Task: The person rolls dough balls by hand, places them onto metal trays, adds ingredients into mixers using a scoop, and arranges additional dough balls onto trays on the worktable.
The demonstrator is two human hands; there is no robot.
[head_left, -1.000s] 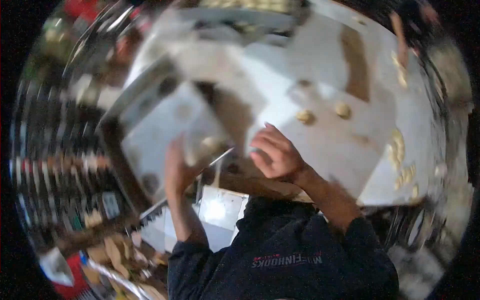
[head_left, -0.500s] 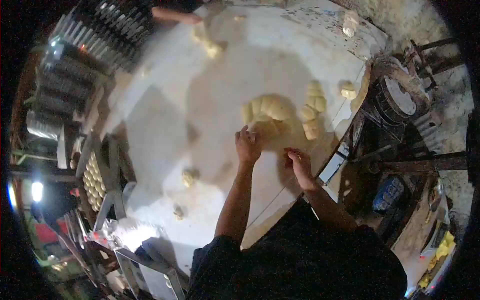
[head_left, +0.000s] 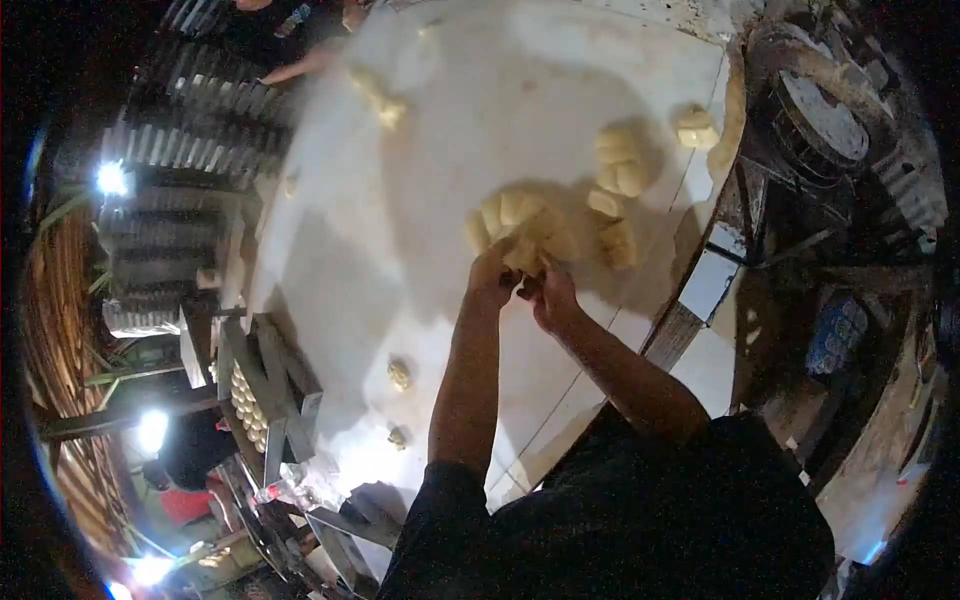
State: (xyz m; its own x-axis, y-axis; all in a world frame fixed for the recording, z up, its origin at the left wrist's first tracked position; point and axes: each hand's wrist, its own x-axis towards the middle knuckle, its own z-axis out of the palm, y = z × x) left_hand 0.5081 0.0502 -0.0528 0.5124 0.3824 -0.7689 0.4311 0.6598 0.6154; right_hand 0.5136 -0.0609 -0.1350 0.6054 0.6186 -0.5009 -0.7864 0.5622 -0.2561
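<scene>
A pale, sectioned mound of dough (head_left: pixel 515 208) lies on the white tabletop (head_left: pixel 450 160) just beyond my hands. My left hand (head_left: pixel 491 277) and my right hand (head_left: pixel 551 301) are close together at its near edge. Both have their fingers curled round a piece of dough (head_left: pixel 524 257) between them. Whether this piece is still joined to the mound I cannot tell. To the right sit more dough lumps (head_left: pixel 621 160), with a cut-looking chunk of dough (head_left: pixel 617 243) nearer me.
Small dough bits (head_left: pixel 399 375) lie left of my arms, and a longer dough strip (head_left: pixel 380 100) lies far left. Another person's arm (head_left: pixel 300 66) reaches in at the upper left. A rack with rows of dough balls (head_left: pixel 249 408) stands left; a round drum-like container (head_left: pixel 820 115) stands right.
My right hand has moved left and forward to meet my left hand at the dough. The view has shifted, and the other person's arm has drawn back from the dough strip.
</scene>
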